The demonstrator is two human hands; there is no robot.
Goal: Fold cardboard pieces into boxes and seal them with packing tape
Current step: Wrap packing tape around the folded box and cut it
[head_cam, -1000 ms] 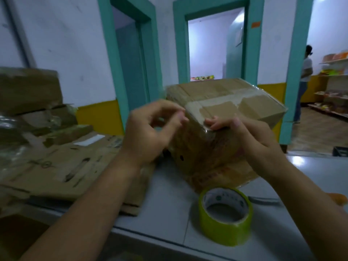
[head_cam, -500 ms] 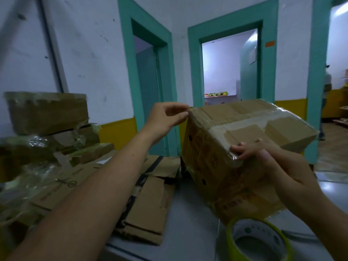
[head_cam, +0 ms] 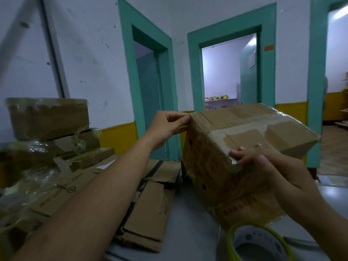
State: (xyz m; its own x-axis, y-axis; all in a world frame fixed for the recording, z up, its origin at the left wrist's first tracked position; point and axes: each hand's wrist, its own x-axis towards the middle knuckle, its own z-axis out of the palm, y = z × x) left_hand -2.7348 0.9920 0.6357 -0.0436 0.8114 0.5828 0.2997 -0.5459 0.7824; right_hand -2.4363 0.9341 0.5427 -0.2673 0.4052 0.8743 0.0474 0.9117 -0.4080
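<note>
White walls (head_cam: 90, 53), teal door frames (head_cam: 267, 59), yellow skirting band (head_cam: 118, 137)

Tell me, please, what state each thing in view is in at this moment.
box: closed, taped, tilted on the table
left hand: pinches the box's far corner
right hand: grips the box's near corner
tape roll: lying flat, untouched
flat cardboard: unfolded, stacked
door: open
</note>
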